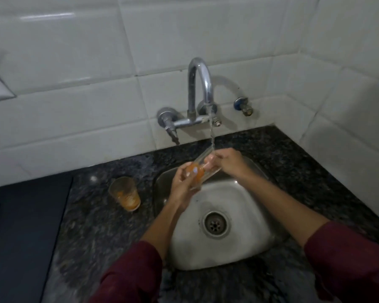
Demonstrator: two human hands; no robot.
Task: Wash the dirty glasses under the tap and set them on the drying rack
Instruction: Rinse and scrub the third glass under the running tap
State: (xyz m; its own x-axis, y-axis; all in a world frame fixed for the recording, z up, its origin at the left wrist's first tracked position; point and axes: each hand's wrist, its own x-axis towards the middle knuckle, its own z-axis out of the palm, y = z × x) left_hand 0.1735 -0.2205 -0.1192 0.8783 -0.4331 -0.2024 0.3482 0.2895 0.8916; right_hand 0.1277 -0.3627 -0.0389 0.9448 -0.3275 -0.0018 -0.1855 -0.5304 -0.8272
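Observation:
A clear glass with orange residue at its bottom lies tilted over the steel sink, its mouth up under the water stream. My left hand grips its base end. My right hand holds the rim, with fingers reaching into the mouth. Water runs from the curved chrome tap onto the glass. A second dirty glass, smeared orange inside, stands upright on the dark granite counter left of the sink. No drying rack is in view.
A dark flat surface covers the counter at the far left. White tiled walls close off the back and right. A small blue valve sticks out right of the tap. The sink drain is uncovered.

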